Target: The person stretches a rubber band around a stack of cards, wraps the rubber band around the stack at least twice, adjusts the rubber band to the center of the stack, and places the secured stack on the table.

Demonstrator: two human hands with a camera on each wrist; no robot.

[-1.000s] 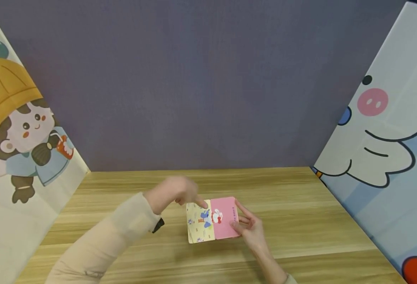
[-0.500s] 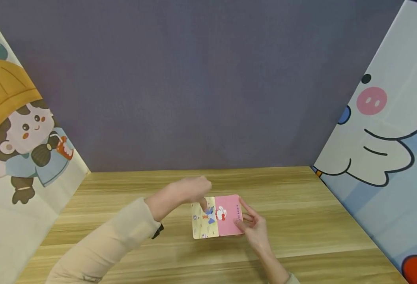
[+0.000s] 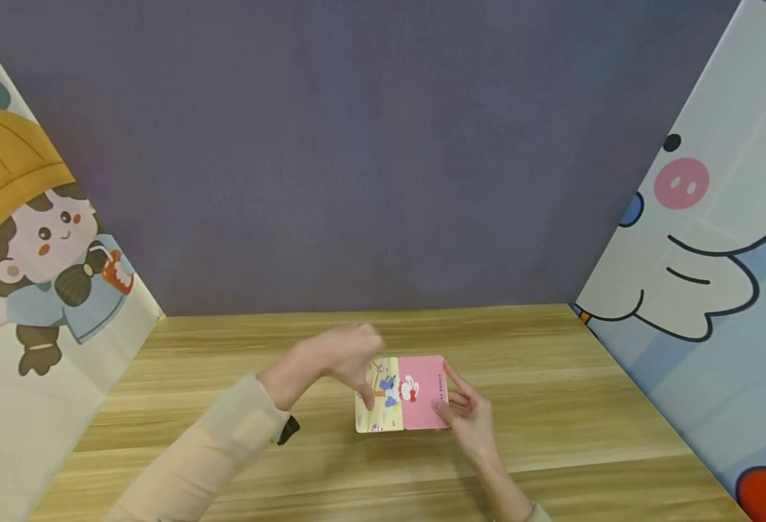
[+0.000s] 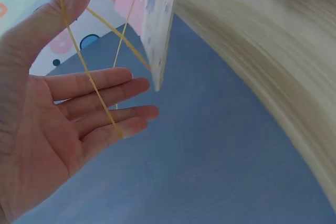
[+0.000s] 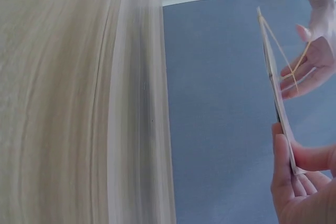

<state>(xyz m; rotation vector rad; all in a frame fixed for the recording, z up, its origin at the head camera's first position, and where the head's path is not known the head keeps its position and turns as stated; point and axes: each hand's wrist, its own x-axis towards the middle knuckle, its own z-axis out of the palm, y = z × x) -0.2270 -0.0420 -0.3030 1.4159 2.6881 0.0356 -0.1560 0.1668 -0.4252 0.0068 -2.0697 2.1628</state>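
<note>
My right hand [image 3: 475,420] holds a small pink and yellow booklet [image 3: 422,373] by its right edge, thumb on the front and fingers behind. The booklet is raised over the table, with a white bunny and a blue figure printed on it. At its left end my left hand [image 4: 58,114] has thumb and fingers spread, the fingers nearly straight. A thin yellow rubber band [image 4: 121,36] is stretched across that thumb and the fingers and runs to the booklet. In the right wrist view the booklet [image 5: 274,80] appears edge-on, with the rubber band [image 5: 292,72] running from its far end to the left hand.
A wood-grain table [image 3: 591,428] lies below both hands. A dark grey panel [image 3: 369,159] rises along its back edge. Panels with cartoon prints stand at the left [image 3: 4,406] and right [image 3: 748,406].
The left hand has shifted right, and its thumb has moved down across the yellow half of the booklet. The booklet, with the right hand on it, has shifted slightly right and up.
</note>
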